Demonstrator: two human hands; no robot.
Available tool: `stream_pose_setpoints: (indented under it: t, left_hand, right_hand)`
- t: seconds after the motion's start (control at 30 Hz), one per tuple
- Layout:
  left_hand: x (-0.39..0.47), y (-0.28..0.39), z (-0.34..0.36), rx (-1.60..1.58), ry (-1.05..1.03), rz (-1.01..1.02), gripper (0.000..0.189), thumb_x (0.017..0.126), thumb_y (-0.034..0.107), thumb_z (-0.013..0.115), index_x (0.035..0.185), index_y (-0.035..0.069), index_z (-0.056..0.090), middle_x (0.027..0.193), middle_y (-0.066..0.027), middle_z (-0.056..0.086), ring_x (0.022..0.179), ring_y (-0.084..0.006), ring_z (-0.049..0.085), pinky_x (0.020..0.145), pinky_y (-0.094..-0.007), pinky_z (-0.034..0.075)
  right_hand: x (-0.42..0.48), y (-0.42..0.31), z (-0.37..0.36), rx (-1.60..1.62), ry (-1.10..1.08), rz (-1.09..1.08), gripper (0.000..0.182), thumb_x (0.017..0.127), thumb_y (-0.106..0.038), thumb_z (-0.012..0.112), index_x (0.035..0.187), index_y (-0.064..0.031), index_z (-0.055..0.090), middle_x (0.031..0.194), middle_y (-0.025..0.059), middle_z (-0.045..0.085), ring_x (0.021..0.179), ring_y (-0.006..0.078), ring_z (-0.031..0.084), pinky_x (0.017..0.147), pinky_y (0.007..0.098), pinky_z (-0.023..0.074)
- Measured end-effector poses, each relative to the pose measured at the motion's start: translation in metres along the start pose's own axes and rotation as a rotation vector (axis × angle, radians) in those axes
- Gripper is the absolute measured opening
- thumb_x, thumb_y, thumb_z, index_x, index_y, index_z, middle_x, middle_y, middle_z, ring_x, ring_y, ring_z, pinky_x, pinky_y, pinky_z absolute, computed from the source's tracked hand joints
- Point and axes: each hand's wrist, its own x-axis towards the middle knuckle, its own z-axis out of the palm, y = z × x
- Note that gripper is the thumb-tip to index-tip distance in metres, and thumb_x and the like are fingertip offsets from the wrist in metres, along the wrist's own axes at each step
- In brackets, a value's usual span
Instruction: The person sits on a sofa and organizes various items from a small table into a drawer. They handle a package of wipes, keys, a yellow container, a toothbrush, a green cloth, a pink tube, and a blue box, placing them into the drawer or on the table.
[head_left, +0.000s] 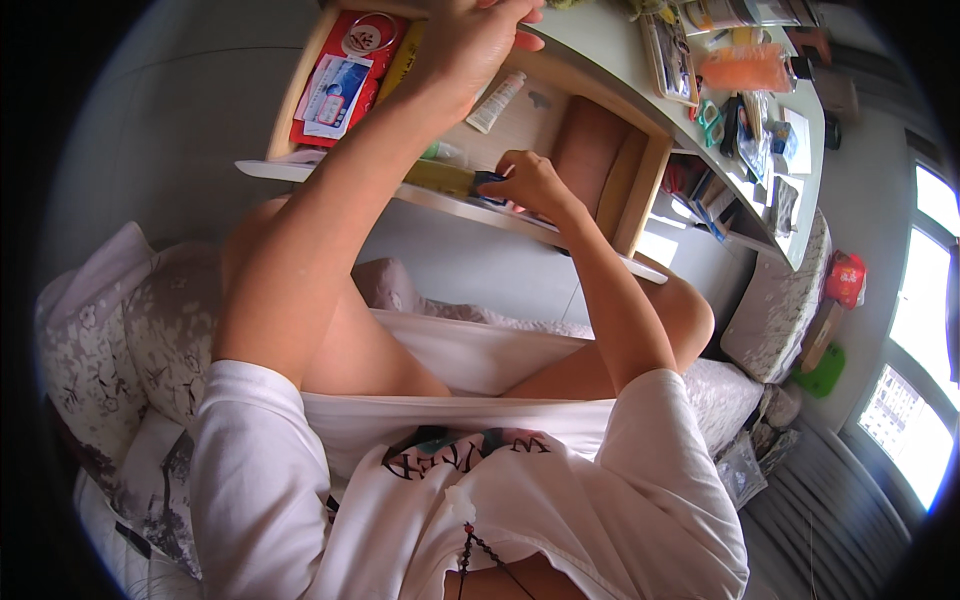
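An open wooden desk drawer (651, 180) extends over my lap. My right hand (534, 184) is inside, near the front panel, with its fingers on a small dark blue item (489, 184). A long yellow box (441, 180) lies beside that item; whether the two are joined I cannot tell. My left hand (469, 49) reaches across the drawer towards the desk, its fingertips partly cut off by the upper picture edge. A white tube (496, 102) lies on the drawer floor, and a green-capped tube (446, 152) lies near the front.
At the drawer's left sit a red box (382, 54) and printed cards (339, 94). A brown case (592, 142) fills its right side. The desktop (600, 56) bears an orange-filled bottle (750, 67), teal scissors (709, 122) and a tray (670, 60). Patterned cushions (169, 322) surround me.
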Motion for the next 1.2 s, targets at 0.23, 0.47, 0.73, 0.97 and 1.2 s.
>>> stream_pose_setpoints:
  t: [0.23,0.47,0.73,0.97,1.2]
  left_hand:
    - [-0.013,0.013,-0.002,0.131,-0.03,0.107,0.023,0.086,0.024,0.049,0.097,0.01,0.063,0.091,-0.0005,0.062,0.073,-0.0075,0.059,0.066,-0.0207,0.039]
    - [-0.01,0.013,0.0,0.024,-0.036,0.08,0.022,0.086,0.021,0.049,0.098,0.007,0.061,0.089,-0.0017,0.061,0.071,-0.0086,0.058,0.059,-0.0218,0.043]
    - [-0.014,0.024,-0.005,-0.077,0.038,0.134,0.021,0.084,0.015,0.048,0.094,0.001,0.059,0.085,-0.0051,0.06,0.067,-0.0102,0.057,0.055,-0.022,0.045]
    - [-0.014,0.03,-0.02,-0.154,0.1,0.164,0.018,0.082,0.011,0.05,0.09,-0.004,0.057,0.083,-0.0091,0.06,0.057,-0.0124,0.057,0.055,-0.0237,0.046]
    - [-0.021,0.031,-0.024,-0.154,0.128,0.15,0.018,0.083,0.012,0.05,0.09,-0.002,0.058,0.081,-0.0103,0.06,0.058,-0.0146,0.059,0.056,-0.0253,0.047]
  right_hand:
    - [-0.027,0.011,-0.022,0.061,0.405,-0.165,0.039,0.059,-0.019,0.067,0.092,0.0001,0.06,0.087,0.0191,0.059,0.082,0.0295,0.058,0.072,0.0359,0.0466]
    - [-0.075,-0.037,-0.097,0.178,0.757,-0.362,0.039,0.06,-0.01,0.06,0.099,-0.0041,0.06,0.086,0.0105,0.055,0.075,0.0212,0.053,0.069,0.03,0.0442]
    - [-0.044,-0.128,-0.16,0.048,0.977,-0.694,0.046,0.063,-0.007,0.064,0.106,-0.0035,0.047,0.091,0.0125,0.059,0.081,0.0202,0.057,0.071,0.0305,0.0455]
    - [0.012,-0.199,-0.176,-0.116,1.001,-0.841,0.044,0.063,-0.016,0.065,0.102,0.0003,0.053,0.091,0.0143,0.06,0.081,0.0239,0.057,0.076,0.0317,0.0447]
    - [0.086,-0.246,-0.193,-0.184,0.935,-0.841,0.043,0.066,-0.018,0.065,0.104,0.001,0.059,0.092,0.0109,0.064,0.08,0.0163,0.06,0.075,0.0278,0.046]
